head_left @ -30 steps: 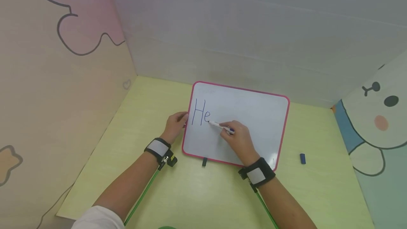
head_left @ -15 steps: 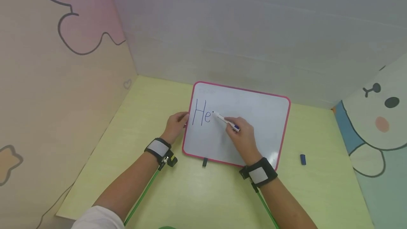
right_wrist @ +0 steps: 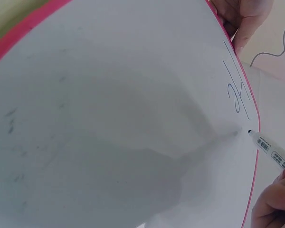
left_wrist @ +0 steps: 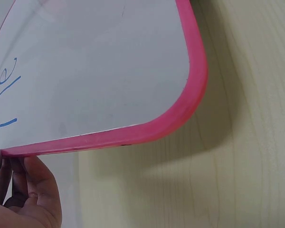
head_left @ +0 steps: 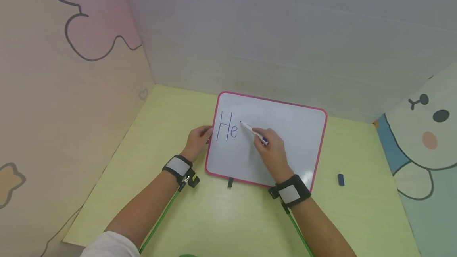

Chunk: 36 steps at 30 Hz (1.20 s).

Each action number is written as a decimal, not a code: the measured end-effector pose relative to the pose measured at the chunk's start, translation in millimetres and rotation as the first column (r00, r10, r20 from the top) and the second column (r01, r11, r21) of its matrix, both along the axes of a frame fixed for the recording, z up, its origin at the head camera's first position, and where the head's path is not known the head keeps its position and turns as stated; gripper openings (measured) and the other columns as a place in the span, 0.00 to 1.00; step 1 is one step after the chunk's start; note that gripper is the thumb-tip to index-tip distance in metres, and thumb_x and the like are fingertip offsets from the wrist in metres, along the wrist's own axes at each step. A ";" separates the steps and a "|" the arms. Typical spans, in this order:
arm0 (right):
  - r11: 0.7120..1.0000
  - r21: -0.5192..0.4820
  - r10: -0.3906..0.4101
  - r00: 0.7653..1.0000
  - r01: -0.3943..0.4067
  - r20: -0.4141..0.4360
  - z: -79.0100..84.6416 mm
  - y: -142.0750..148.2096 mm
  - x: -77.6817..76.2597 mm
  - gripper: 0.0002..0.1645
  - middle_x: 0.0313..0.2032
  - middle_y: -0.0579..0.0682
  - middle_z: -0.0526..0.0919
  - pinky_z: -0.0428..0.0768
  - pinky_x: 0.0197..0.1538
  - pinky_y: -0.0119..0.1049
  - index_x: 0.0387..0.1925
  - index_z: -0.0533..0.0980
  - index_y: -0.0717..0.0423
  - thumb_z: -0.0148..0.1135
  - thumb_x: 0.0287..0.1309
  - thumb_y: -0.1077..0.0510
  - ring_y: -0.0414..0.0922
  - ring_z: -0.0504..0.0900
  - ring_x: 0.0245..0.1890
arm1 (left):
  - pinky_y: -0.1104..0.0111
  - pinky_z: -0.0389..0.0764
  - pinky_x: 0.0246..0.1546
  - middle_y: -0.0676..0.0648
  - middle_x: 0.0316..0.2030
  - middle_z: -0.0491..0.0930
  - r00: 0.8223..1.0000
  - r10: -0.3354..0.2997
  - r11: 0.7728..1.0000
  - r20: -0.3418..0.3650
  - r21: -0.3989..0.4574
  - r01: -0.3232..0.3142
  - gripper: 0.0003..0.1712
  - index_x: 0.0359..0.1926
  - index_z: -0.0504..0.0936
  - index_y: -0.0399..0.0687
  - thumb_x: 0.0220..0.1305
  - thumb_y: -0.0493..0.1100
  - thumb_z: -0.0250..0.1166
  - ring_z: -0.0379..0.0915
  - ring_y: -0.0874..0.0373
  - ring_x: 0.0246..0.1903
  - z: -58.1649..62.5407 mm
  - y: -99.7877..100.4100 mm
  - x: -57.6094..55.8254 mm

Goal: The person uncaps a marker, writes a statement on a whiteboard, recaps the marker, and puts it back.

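Observation:
A whiteboard [head_left: 285,130] with a pink frame is held over the yellow table, with "He" [head_left: 227,126] written in blue at its left side. My left hand [head_left: 196,142] pinches the board's left edge; in the left wrist view its thumb lies on the front and its curled fingers [left_wrist: 40,183] go behind the frame. My right hand [head_left: 273,152] grips a white marker [head_left: 251,130] with a blue end. The marker's dark tip points at the board just right of and above the "e", close to the surface in the right wrist view.
A dark blue marker cap [head_left: 340,179] lies on the table [head_left: 367,209] to the right of the board. A small black tab [head_left: 230,182] shows below the board's bottom edge. The grey wall [head_left: 271,43] rises behind the board, and a decorated wall [head_left: 71,122] stands on the left.
The right hand has moved the marker from the end of the "e" up and slightly right. The left hand keeps its hold on the board's edge.

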State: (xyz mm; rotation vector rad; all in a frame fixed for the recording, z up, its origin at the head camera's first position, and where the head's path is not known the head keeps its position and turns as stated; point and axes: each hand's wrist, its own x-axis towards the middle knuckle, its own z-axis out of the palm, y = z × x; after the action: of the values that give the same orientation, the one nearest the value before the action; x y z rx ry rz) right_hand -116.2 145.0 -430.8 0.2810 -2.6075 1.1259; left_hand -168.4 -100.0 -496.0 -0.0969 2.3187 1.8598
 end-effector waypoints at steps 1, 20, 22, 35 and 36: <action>1.000 0.000 -0.001 1.000 0.001 -0.001 0.0 0.1 -0.6 0.15 0.27 0.48 0.73 0.68 0.23 0.30 0.49 0.79 0.53 0.57 0.60 0.61 0.41 0.67 0.26 | 0.63 0.81 0.49 0.41 0.52 0.77 1.000 0.001 1.000 -0.001 0.001 -0.001 0.22 0.58 0.74 0.40 0.69 0.48 0.55 0.75 0.51 0.47 -0.7 -0.1 -0.2; 1.000 0.024 -0.003 0.999 0.002 0.039 -3.6 5.9 0.8 0.16 0.30 0.48 0.77 0.71 0.25 0.30 0.47 0.80 0.52 0.58 0.57 0.62 0.41 0.70 0.28 | 0.62 0.81 0.50 0.41 0.54 0.77 1.000 0.000 1.000 0.010 -0.011 0.000 0.23 0.60 0.73 0.41 0.70 0.48 0.54 0.75 0.51 0.50 -1.7 0.4 0.5; 1.000 0.019 0.003 0.999 -0.004 0.047 -3.7 6.7 2.2 0.15 0.31 0.47 0.78 0.72 0.26 0.30 0.46 0.80 0.52 0.58 0.56 0.62 0.40 0.71 0.28 | 0.62 0.80 0.51 0.42 0.54 0.77 1.000 0.002 1.000 0.013 -0.008 -0.002 0.23 0.60 0.73 0.41 0.70 0.48 0.54 0.75 0.51 0.50 -1.2 0.5 0.8; 0.998 0.048 0.027 0.996 -0.031 0.084 -5.1 7.6 9.8 0.14 0.31 0.47 0.81 0.74 0.27 0.30 0.43 0.82 0.53 0.60 0.54 0.62 0.40 0.73 0.28 | 0.62 0.80 0.50 0.41 0.52 0.78 1.000 0.011 1.000 0.005 -0.013 -0.011 0.22 0.59 0.74 0.41 0.70 0.48 0.55 0.75 0.51 0.49 1.0 1.6 3.2; 0.998 0.048 0.029 0.995 -0.034 0.096 -4.9 7.7 10.7 0.14 0.31 0.46 0.80 0.74 0.28 0.30 0.43 0.82 0.53 0.60 0.54 0.62 0.40 0.73 0.28 | 0.62 0.80 0.51 0.41 0.52 0.78 1.000 0.010 1.000 0.006 -0.016 -0.010 0.22 0.59 0.74 0.42 0.70 0.48 0.55 0.75 0.51 0.49 1.3 1.6 3.3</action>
State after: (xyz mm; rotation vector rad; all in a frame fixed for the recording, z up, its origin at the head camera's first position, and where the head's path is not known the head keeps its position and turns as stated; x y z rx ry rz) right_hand -105.5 152.6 -435.7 0.2865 -2.7271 1.1116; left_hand -165.1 -98.3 -494.6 -0.1167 2.3336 1.8431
